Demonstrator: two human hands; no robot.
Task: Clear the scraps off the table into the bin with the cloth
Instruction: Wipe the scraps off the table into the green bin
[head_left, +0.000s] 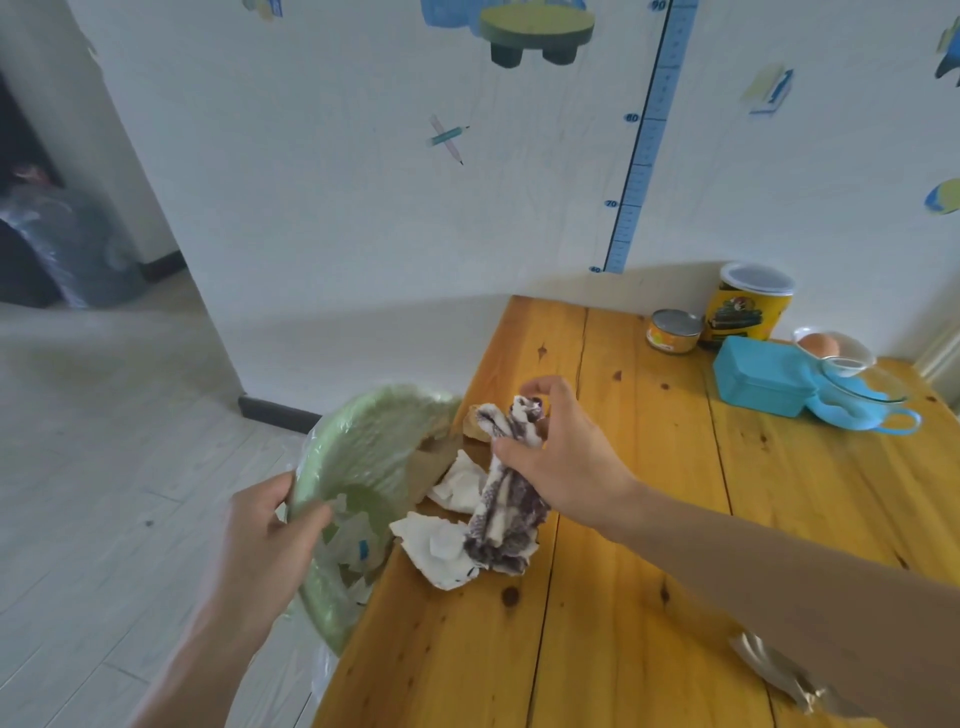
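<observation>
Left grip (283, 525) clamps pale green plastic-lined bin (358, 467) rim, tilted against yellow wooden desk (623, 571) edge to catch scraps; right grip (561, 457) pinches bunched purple-white cloth (506, 509), crumpled white paper scraps (441, 551) just beyond it toward the bin.

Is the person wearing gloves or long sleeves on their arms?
No. The left hand and the right hand are both bare, with no gloves, rings or watch showing. Both forearms are uncovered as far as the picture reaches, so no sleeve can be seen.
</observation>
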